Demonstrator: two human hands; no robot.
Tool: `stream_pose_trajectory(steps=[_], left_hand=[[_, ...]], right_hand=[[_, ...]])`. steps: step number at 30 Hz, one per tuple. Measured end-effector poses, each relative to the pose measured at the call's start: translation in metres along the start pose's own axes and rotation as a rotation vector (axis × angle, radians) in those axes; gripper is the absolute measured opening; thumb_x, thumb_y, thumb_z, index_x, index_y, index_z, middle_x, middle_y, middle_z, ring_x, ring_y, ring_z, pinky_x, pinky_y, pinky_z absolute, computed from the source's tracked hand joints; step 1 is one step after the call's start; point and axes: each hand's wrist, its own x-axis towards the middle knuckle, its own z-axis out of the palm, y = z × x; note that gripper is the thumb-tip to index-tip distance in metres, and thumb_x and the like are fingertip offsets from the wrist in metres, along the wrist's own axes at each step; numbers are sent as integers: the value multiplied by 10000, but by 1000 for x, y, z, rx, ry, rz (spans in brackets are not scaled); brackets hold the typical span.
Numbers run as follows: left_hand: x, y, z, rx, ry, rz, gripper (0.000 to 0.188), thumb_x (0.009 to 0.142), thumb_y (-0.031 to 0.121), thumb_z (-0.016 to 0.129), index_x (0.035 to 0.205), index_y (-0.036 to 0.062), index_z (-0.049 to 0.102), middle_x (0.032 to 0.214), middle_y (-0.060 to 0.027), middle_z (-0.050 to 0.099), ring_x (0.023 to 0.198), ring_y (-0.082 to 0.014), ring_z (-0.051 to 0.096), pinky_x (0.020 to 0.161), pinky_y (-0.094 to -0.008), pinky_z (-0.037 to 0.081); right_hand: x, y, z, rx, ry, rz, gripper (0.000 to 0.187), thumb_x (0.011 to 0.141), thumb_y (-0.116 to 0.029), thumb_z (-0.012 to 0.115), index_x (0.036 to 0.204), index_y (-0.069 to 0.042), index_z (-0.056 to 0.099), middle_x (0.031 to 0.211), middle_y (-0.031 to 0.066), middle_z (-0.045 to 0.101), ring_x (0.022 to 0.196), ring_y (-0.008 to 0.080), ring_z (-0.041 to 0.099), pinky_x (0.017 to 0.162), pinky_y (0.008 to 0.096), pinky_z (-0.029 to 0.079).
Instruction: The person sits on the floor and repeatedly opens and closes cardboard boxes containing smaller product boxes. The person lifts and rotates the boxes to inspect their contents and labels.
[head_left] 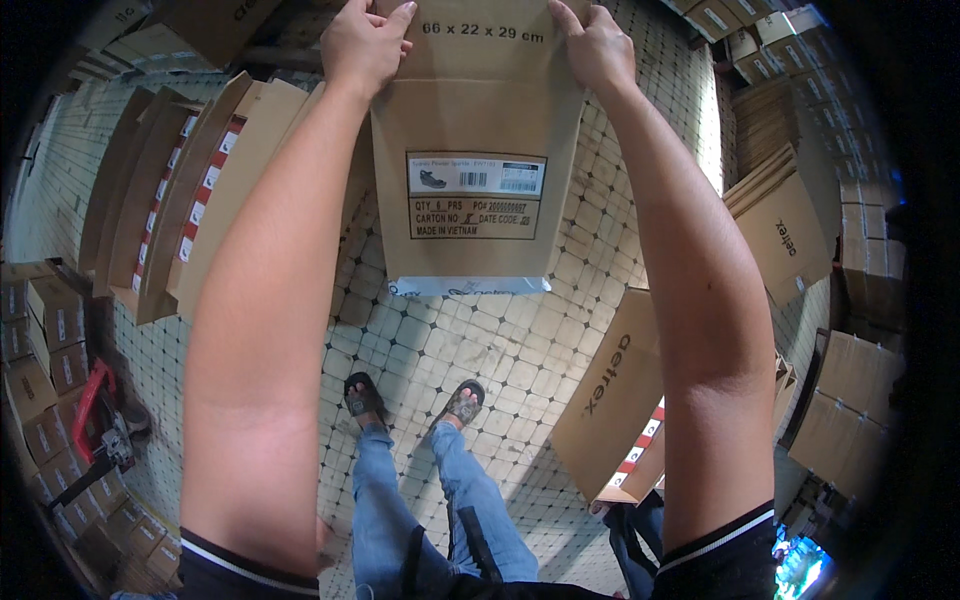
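pale tiled floor [510,350] w/ small dark diamonds spreads below me, light streaking across parts of it. both my hands are closed on one brown carton [480,120], upper middle of view, held out in front of me at arms' length. left hand [363,45] pinches its top l corner, thumb on the near face, fingers curled; right hand [598,48] has the top r corner, thumb likewise on the edge, other fingers partly hidden. grip's on the top panel [480,55], above a crease. below that, approx mid-face, a white label [476,178] w/ a shoe pic & barcodes, then a printed box. clear tape [470,286] runs along the bottom edge. can't tell if the base touches the floor.

nearby, l side: open cartons [205,200] in a row, red-&-white boxes inside. r side, below my forearm: a tilted carton [605,400], also w/ red-&-white boxes showing, & another person's dark trousers [640,530] just beside it. above that, flat cardboard [785,235] leaning in a stack. straight down: my sandals [363,393] & blue jeans [390,500], feet apart. further out, l: red pallet jack [95,400] nr stacked boxes [50,330]. far r: more piled cartons [845,400], rather dim.
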Motion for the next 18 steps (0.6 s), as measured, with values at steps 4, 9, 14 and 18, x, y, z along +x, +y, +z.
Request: stream_pose_trajectory(steps=[4,9,14,18], left_hand=[[-9,-7,2,-2,25,24,493,879,372,668,1158,-22,571,707,-86,661,614,-163,655,569,-301,511],[-60,-17,-6,154,103,89,482,892,384,626,1139,-27,572,701,-100,652,663,-210,655,647,-389,504],[-218,-54,-40,-118,140,-141,377,947,337,565,1112,-2,549,843,-131,627,764,-219,617,714,-370,484],[-351,-99,-62,-82,158,-445,365,951,278,573,1159,-5,475,982,-176,633,861,-248,629,750,-362,484]], right_hand=[[-6,6,3,13,-48,15,586,918,-542,512,1127,0,596,1054,240,650,1030,384,614,893,438,466],[-54,16,-1,-46,-19,-35,548,917,-517,556,1023,21,559,895,261,663,844,451,639,722,485,503],[-219,56,-17,20,-109,-88,458,941,-390,572,1161,1,480,878,235,676,754,430,655,636,472,510],[-382,81,-2,73,-303,151,402,927,-272,607,1206,-24,457,851,213,668,733,400,654,614,453,510]])
